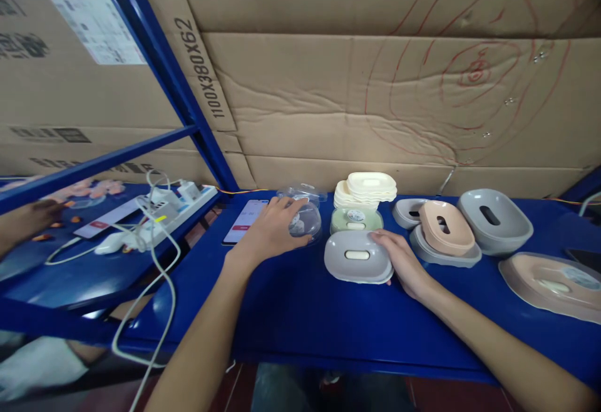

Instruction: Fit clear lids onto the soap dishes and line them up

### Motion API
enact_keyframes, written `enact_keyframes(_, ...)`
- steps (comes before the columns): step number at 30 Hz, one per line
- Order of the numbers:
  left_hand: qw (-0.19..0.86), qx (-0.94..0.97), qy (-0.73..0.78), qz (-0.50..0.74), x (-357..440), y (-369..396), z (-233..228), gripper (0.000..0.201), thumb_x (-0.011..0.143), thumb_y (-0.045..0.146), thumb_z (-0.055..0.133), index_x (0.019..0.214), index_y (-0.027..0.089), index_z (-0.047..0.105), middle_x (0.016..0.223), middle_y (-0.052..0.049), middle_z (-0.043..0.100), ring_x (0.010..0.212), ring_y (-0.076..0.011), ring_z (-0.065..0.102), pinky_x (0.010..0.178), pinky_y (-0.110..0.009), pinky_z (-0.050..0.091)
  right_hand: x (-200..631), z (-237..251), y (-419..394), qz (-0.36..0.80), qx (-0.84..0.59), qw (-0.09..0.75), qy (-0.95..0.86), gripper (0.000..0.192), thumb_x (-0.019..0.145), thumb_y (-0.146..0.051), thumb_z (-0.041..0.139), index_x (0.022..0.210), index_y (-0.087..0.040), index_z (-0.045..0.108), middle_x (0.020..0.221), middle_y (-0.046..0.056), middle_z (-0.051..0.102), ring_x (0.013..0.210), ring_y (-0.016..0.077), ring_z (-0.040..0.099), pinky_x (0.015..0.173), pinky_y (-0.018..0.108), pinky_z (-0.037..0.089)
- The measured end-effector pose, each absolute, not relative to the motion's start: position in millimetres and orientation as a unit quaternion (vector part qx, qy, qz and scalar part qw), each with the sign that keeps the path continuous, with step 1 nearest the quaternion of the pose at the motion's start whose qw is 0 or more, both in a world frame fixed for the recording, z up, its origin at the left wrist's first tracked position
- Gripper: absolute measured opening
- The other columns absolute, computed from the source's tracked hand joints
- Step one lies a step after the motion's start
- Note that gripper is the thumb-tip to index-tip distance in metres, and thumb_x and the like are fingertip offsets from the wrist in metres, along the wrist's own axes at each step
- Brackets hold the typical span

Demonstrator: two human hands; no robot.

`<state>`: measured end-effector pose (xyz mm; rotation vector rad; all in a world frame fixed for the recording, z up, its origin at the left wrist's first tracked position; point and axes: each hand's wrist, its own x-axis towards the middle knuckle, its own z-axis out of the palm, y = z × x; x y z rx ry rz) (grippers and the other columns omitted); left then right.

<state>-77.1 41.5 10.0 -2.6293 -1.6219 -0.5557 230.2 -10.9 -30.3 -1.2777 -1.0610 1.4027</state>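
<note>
My right hand [404,262] grips the right edge of a grey soap dish [340,268], thumb on the rim and fingers underneath. The dish has a rounded rectangular shape with a cream oval piece in its middle. My left hand [275,224] reaches over a clear plastic lid [305,221], thumb and fingers around its edges. More clear lids [307,191] lie just behind it. Beyond the grey dish sits a green soap dish [375,220] with a round label. Behind that is a stack of cream trays [370,183].
Grey dishes [498,236] and a peach slotted tray [453,236] lie to the right, beside a covered peach dish [526,274]. A phone [244,221] lies left. A power strip [197,202], looping white cables [171,299] and another person's hand [35,221] are farther left. Cardboard [300,99] backs the blue table [291,318].
</note>
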Motion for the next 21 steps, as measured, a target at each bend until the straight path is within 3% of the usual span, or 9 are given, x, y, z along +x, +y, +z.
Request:
enact_keyframes(5, 0.014, -0.823, -0.503, -0.263, -66.8, 28.7, 30.6, 0.079, 0.090, 0.049, 0.079, 0.161, 0.026, 0.054, 0.142, -0.016, 0.065, 0.133, -0.0398, 0.058, 0.117, -0.060, 0.046, 229.0, -30.1, -11.7, 0.564, -0.528, 0.425, -0.472, 0.040, 0.089, -0.056, 0.075, 0.104, -0.019, 0.074, 0.057, -0.002, 0.063, 0.038, 0.0165, 0.055, 0.027, 0.024, 0.036)
enact_keyframes(12, -0.085, -0.887, -0.292, -0.347, -29.1, 10.6, 27.0, 0.089, 0.089, 0.058, 0.083, 0.167, 0.032, 0.047, 0.151, -0.013, 0.062, 0.136, -0.0353, 0.060, 0.118, -0.054, 0.047, 227.9, -25.6, -11.8, 0.606, -0.483, 0.402, -0.488, 0.045, 0.093, -0.058, 0.071, 0.108, -0.016, 0.072, 0.061, -0.001, 0.066, 0.040, 0.0174, 0.061, 0.028, 0.023, 0.042)
enact_keyframes(21, -0.022, -0.862, -0.394, -0.318, -49.6, 29.9, 21.2, 0.073, 0.091, 0.053, 0.082, 0.156, 0.028, 0.059, 0.145, -0.013, 0.067, 0.135, -0.0353, 0.061, 0.121, -0.054, 0.044, 227.3, -28.4, -11.3, 0.604, -0.487, 0.417, -0.474, 0.041, 0.094, -0.058, 0.072, 0.106, -0.019, 0.071, 0.061, -0.002, 0.062, 0.043, 0.0168, 0.060, 0.029, 0.024, 0.045)
